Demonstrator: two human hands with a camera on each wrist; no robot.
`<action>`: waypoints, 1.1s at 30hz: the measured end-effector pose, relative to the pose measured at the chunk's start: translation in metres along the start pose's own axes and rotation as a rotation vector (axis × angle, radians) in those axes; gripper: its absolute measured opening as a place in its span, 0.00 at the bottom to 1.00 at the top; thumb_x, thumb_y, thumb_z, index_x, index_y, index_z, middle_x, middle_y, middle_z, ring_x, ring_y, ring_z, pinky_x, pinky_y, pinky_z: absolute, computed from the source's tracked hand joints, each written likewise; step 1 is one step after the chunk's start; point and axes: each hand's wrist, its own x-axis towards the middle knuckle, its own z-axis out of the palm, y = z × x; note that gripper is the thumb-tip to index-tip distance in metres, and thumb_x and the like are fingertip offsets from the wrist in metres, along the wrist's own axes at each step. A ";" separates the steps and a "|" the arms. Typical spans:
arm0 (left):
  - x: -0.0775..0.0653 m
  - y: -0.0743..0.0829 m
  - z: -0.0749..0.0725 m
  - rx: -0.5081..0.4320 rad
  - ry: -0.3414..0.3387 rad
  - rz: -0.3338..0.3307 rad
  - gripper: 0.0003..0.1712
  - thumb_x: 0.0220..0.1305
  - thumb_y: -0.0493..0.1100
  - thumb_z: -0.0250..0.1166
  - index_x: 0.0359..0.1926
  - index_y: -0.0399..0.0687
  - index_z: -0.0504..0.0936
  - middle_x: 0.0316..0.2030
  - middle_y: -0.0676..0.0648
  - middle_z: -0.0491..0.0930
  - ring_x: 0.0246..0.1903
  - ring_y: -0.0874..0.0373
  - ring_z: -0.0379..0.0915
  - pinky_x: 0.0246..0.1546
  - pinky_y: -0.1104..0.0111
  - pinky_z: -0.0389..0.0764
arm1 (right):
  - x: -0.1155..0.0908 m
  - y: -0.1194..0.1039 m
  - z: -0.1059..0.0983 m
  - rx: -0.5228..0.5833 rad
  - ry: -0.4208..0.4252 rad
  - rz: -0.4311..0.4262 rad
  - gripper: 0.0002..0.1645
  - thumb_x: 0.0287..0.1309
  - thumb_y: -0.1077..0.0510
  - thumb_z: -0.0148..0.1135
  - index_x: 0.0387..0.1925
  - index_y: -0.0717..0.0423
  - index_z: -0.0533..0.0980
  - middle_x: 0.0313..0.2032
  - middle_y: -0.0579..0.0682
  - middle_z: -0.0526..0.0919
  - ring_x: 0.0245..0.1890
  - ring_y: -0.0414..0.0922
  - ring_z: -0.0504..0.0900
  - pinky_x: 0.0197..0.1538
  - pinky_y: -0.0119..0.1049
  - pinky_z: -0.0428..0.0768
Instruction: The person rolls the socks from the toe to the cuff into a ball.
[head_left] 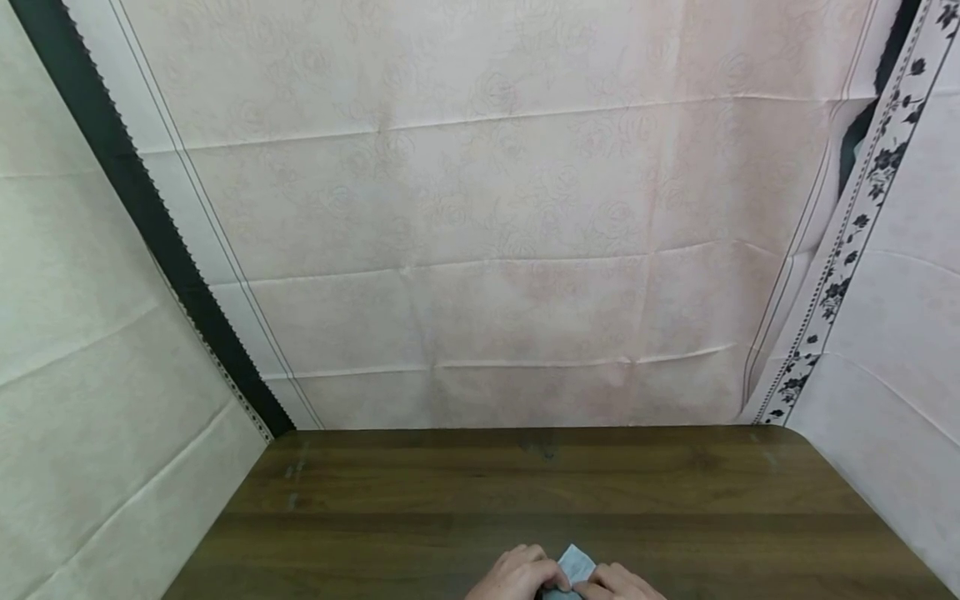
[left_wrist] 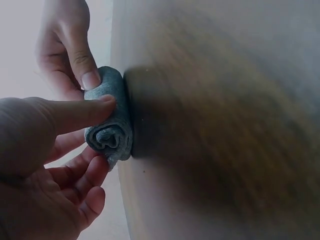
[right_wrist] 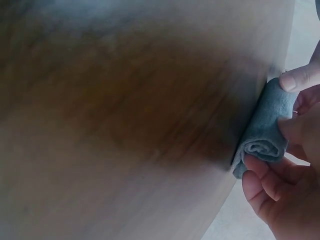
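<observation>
A small blue-grey cloth is rolled into a tight cylinder at the table's near edge, its spiral end facing the left wrist camera. My left hand grips one end, thumb on top and fingers curled beneath. The other end is held by my right hand, with its thumb pressed on the roll. In the head view a lighter corner of the cloth sticks up between both hands. From the right wrist view the opposite spiral end of the cloth shows, with a loose flap hanging at its lower side.
A brown wood-grain table stretches ahead of the hands. Pale patterned sheets hang around it: a back sheet, a left sheet beside a dark strip, and a right sheet with a floral border.
</observation>
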 end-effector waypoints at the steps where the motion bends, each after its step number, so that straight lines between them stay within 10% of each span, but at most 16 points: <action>1: 0.000 0.000 0.000 0.008 0.000 0.003 0.09 0.67 0.46 0.65 0.44 0.48 0.85 0.34 0.59 0.76 0.35 0.77 0.63 0.37 0.83 0.64 | 0.000 0.001 -0.001 0.003 -0.010 -0.008 0.10 0.59 0.56 0.71 0.42 0.54 0.84 0.37 0.38 0.78 0.34 0.29 0.71 0.35 0.15 0.64; 12: 0.001 -0.001 -0.001 0.042 -0.025 0.002 0.09 0.65 0.44 0.65 0.44 0.47 0.86 0.34 0.57 0.78 0.36 0.76 0.66 0.36 0.82 0.64 | 0.008 -0.005 -0.002 -0.038 0.111 -0.014 0.07 0.56 0.52 0.73 0.36 0.46 0.83 0.36 0.35 0.76 0.33 0.28 0.70 0.35 0.15 0.65; 26: -0.001 -0.001 -0.004 -0.066 -0.085 -0.094 0.14 0.70 0.46 0.62 0.50 0.45 0.86 0.38 0.57 0.81 0.36 0.75 0.67 0.35 0.80 0.65 | 0.011 -0.013 -0.007 -0.022 0.015 0.118 0.11 0.52 0.51 0.77 0.35 0.43 0.81 0.35 0.31 0.74 0.32 0.26 0.68 0.33 0.15 0.63; 33: -0.001 0.001 -0.004 -0.027 -0.060 -0.092 0.15 0.69 0.48 0.64 0.50 0.46 0.87 0.36 0.59 0.78 0.35 0.76 0.65 0.35 0.80 0.65 | 0.012 -0.007 -0.006 -0.031 0.014 0.052 0.10 0.52 0.53 0.75 0.36 0.46 0.82 0.34 0.34 0.75 0.32 0.27 0.68 0.34 0.15 0.62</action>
